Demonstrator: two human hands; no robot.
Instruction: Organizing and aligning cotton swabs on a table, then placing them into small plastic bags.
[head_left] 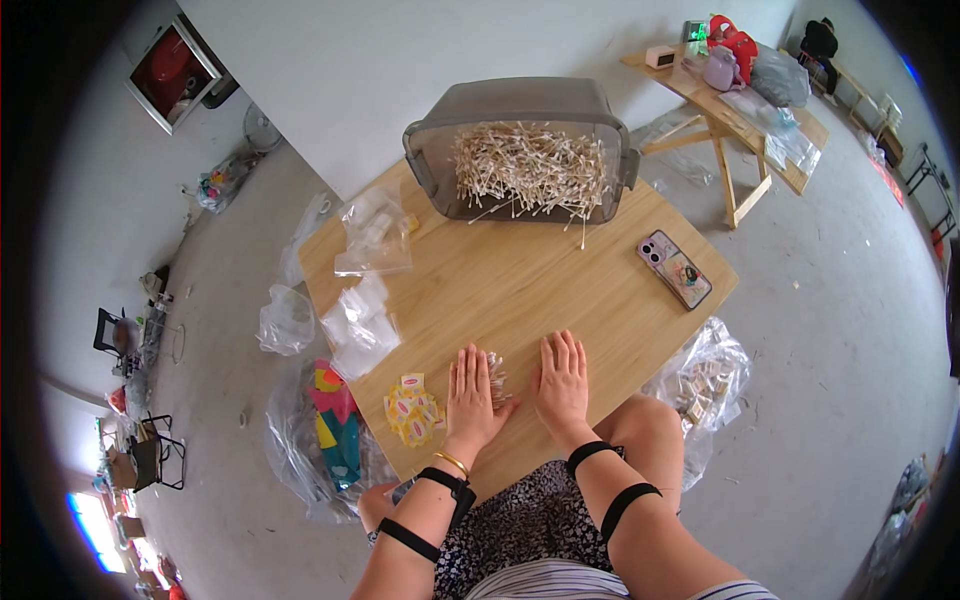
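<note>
My left hand (470,400) rests flat on the wooden table (540,285), fingers straight, beside a small bunch of cotton swabs (497,372). Its thumb reaches the near end of the bunch, and the hand may cover part of it. My right hand (563,385) also lies flat, apart from the swabs, and holds nothing. Left of my left hand is a pile of small yellow-and-white paper labels (412,412). At the table's far side a grey translucent bin (525,100) lies tipped toward me. Loose cotton swabs (530,165) heap inside it, and a few stick out over its rim.
Clear plastic bags (375,235) and white sachets (360,325) lie along the left edge. A phone (675,268) is at the right. Bags stand beside the table, one with small bundles (705,385). A second table (730,110) at the back right carries a kettle and bags.
</note>
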